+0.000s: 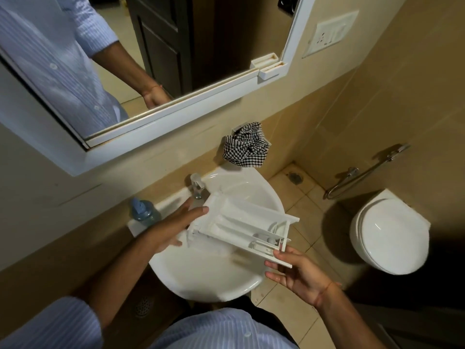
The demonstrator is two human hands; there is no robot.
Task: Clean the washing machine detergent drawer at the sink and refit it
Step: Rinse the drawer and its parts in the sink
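A blue-capped bottle [143, 210] stands on the ledge at the basin's far-left corner. A black-and-white checked cloth [245, 146] hangs bunched on the wall. A white-framed mirror [161, 107] is fixed above. A white toilet [388, 235] sits by the right wall, under a spray hose [364, 172] and a switch plate [329, 34].

Pale blue pinstriped shirt [221, 328], white buttons, sleeves rolled up, thin orange wrist thread [327, 288]
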